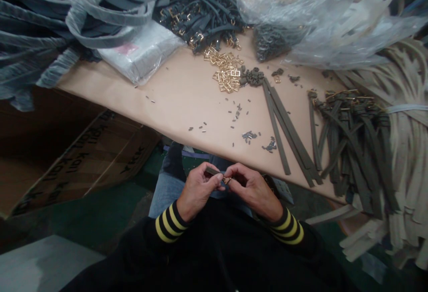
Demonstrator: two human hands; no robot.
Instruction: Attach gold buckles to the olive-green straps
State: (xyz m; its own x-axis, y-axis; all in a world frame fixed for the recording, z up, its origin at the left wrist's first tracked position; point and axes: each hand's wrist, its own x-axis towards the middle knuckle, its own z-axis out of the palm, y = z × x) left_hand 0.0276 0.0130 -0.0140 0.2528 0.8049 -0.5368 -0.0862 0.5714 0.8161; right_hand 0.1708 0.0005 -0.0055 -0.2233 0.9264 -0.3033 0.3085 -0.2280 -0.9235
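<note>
Over my lap, just off the table's front edge, my left hand (200, 188) pinches a dark olive strap (211, 171) between thumb and fingers. Close against it, my right hand (254, 190) grips a small gold buckle (226, 179) with thumb and forefinger. The buckle sits at the strap's end, but whether the strap passes through it I cannot make out. Ahead on the table lie a pile of gold buckles (228, 71), a heap of small dark loops (253, 76) and several loose olive straps (290, 136).
Tiny dark pieces (249, 136) are scattered over the tan table (167, 91). Buckled olive straps (357, 140) and a beige strap bundle (411, 149) hang at the right. Dark buckled straps (207, 11) and clear plastic bags (321, 24) lie behind. A cardboard box (83, 158) stands left, below.
</note>
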